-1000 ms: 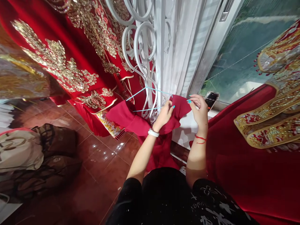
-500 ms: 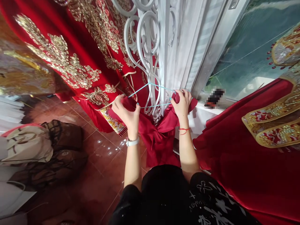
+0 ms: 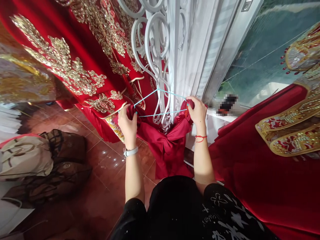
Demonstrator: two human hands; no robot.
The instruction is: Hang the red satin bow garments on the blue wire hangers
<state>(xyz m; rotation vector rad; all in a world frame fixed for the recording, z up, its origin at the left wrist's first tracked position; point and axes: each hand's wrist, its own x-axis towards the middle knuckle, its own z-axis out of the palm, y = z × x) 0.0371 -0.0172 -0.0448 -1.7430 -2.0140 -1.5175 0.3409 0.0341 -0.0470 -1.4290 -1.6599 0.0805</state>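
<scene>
A dark red dress with a knotted front hangs in front of me on a thin light-blue hanger. The hanger's hook reaches up against the white metal scrollwork; whether it is hooked there I cannot tell. My left hand, with a white watch band at the wrist, grips the dress's left shoulder around the hanger's left end. At the other end, my right hand, a red string round its wrist, pinches the right shoulder of the dress. The fingertips behind the cloth are partly hidden.
White scrollwork stands straight ahead. Red garments with gold sequins hang at the left, and a gold-trimmed red garment is at the right. Bags sit on the tiled floor at the left.
My left hand has shifted left and closed further round the shoulder cloth. My right hand has moved slightly right and closed on its shoulder. The hands are farther apart.
</scene>
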